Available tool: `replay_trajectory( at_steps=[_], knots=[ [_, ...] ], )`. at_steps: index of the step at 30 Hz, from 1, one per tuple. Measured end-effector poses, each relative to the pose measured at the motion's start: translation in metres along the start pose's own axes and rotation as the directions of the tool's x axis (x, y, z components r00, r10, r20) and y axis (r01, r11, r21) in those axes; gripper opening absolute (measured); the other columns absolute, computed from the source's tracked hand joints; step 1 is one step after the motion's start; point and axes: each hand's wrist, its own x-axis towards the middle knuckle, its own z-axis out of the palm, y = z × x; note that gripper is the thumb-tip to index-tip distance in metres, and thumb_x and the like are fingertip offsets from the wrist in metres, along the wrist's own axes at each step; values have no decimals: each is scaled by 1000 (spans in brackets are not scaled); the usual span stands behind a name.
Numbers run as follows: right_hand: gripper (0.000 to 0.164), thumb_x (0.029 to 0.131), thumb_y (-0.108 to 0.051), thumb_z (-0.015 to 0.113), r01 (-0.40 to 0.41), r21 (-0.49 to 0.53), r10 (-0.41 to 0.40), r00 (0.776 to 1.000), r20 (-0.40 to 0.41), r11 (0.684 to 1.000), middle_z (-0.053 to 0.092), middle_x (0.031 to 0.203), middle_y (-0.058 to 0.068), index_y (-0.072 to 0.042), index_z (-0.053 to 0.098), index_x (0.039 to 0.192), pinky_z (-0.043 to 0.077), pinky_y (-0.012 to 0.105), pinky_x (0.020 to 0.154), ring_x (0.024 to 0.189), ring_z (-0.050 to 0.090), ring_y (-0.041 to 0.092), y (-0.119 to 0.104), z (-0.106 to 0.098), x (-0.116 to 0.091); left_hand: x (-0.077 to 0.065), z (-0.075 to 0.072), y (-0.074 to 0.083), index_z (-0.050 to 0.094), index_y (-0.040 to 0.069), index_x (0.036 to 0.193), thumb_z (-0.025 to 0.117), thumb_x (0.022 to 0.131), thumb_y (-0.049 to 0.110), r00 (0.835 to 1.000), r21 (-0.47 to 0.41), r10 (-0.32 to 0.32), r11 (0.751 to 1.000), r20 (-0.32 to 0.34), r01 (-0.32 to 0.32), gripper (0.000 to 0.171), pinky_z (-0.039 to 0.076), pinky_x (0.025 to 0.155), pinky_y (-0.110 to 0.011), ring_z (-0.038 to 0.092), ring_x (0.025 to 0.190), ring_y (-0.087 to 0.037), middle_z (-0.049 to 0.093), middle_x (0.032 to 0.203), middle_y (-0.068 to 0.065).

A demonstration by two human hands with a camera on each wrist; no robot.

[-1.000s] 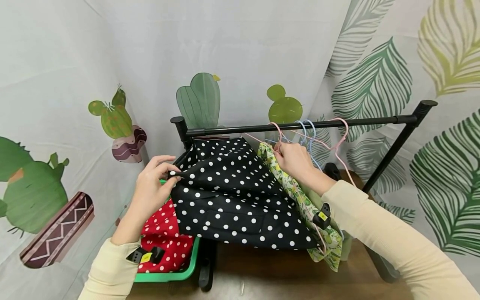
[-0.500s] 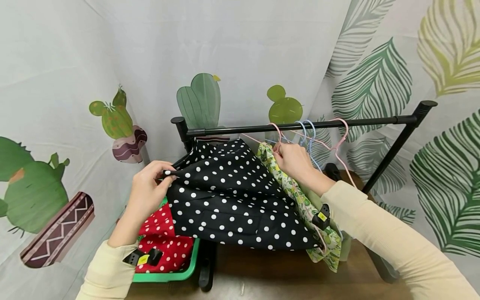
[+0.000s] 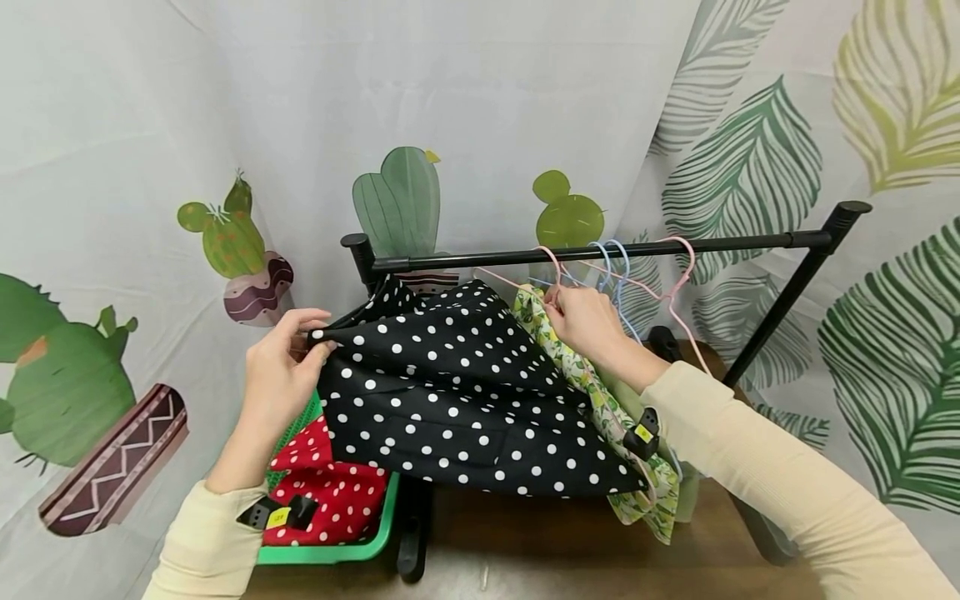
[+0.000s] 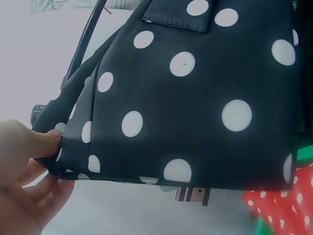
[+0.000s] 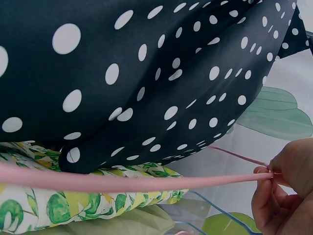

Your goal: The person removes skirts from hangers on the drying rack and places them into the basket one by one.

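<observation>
A black garment with white dots (image 3: pixel 450 392) is stretched sideways in front of the rack. My left hand (image 3: pixel 277 375) pinches its left edge between thumb and fingers; in the left wrist view, a stitched flap (image 4: pixel 178 14) shows on the cloth. By the rail, my right hand (image 3: pixel 592 325) grips a pink hanger (image 5: pixel 122 183) just below its hook, which sits over the rail. One arm of this hanger runs along the dotted garment's right side, partly hidden by cloth. Right behind it is a white, yellow and green printed garment (image 3: pixel 660 500).
The black rack rail (image 3: pixel 480 262) also carries blue hangers (image 3: pixel 619 267) and another pink hanger (image 3: pixel 678 308) further right. Below my left hand, a green basket (image 3: pixel 337 554) holds red dotted cloth (image 3: pixel 341 504). A pale green garment (image 5: pixel 122 223) hangs behind the printed one.
My left hand has moved left and slightly up, drawing the edge of the black dotted garment with it. My right hand stays in place on the pink hanger.
</observation>
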Motion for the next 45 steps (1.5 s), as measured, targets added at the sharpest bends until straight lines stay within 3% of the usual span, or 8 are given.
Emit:
replay_trajectory(
  at_steps=[3, 8, 14, 21, 28, 32, 40, 45],
  knots=[
    [18, 91, -16, 54, 9, 1, -9, 1000, -4, 1000, 68, 76, 6, -7, 70, 92, 28, 27, 38, 41, 40, 14, 0, 0, 0, 2, -1, 0, 66, 14, 107, 66, 79, 0, 1000, 22, -11, 1000, 3, 11, 31, 38, 58, -7, 55, 64, -1, 68, 88, -4],
    [19, 91, -16, 53, 15, -2, -15, 1000, -6, 1000, 70, 82, 6, -8, 70, 90, 27, 27, 38, 41, 39, 14, 2, 2, 1, 5, -3, 2, 70, 13, 102, 64, 81, 1, 1000, 59, -10, 998, 3, 10, 26, 37, 60, -9, 54, 66, -11, 66, 87, -4],
    [19, 91, -16, 53, 22, 1, -22, 1000, -4, 1000, 69, 80, 6, -7, 70, 91, 27, 26, 39, 41, 39, 13, 2, 1, 1, 7, -7, 6, 70, 14, 102, 61, 83, 2, 1000, 68, -23, 997, 18, 22, 24, 37, 59, -9, 57, 67, -15, 66, 89, -4],
    [19, 91, -15, 54, 6, 8, -6, 1000, 4, 1000, 69, 79, 6, -6, 70, 95, 28, 26, 38, 40, 39, 13, 2, 1, 0, 6, -8, 7, 71, 13, 99, 62, 83, 4, 1000, 63, 7, 998, 2, -7, 21, 37, 59, -8, 53, 66, -9, 67, 89, -4],
    [17, 91, -15, 54, 3, -10, -3, 1000, -9, 1000, 65, 69, 4, -8, 69, 89, 30, 28, 39, 43, 42, 16, 5, -1, -2, 9, -14, 3, 72, 12, 96, 62, 81, 1, 998, 60, 34, 998, -62, -31, 21, 36, 62, -3, 52, 67, 1, 68, 90, -4],
    [16, 90, -15, 54, -11, -16, 11, 1000, -14, 1000, 60, 62, 3, -8, 69, 89, 33, 29, 39, 44, 44, 17, 6, -4, -3, 12, -17, 3, 72, 12, 95, 63, 80, 1, 995, 62, 29, 998, -91, -24, 21, 34, 58, -7, 45, 63, 8, 67, 84, -4],
    [17, 89, -18, 55, -29, -12, 29, 1000, 7, 1000, 60, 60, 2, -9, 70, 93, 34, 28, 38, 43, 45, 16, 6, -5, -3, 20, -18, 9, 73, 10, 92, 63, 79, 1, 988, 89, 75, 994, -137, -63, 18, 27, 53, -17, 37, 56, 1, 62, 71, -5],
    [17, 90, -17, 55, -34, -5, 34, 999, 22, 999, 58, 58, 1, -9, 70, 92, 31, 27, 36, 40, 42, 15, 5, -5, -3, 23, -21, 12, 73, 9, 91, 63, 79, 2, 988, 90, 44, 995, -150, -31, 17, 28, 54, -17, 38, 56, 4, 64, 71, -6]
  ],
)
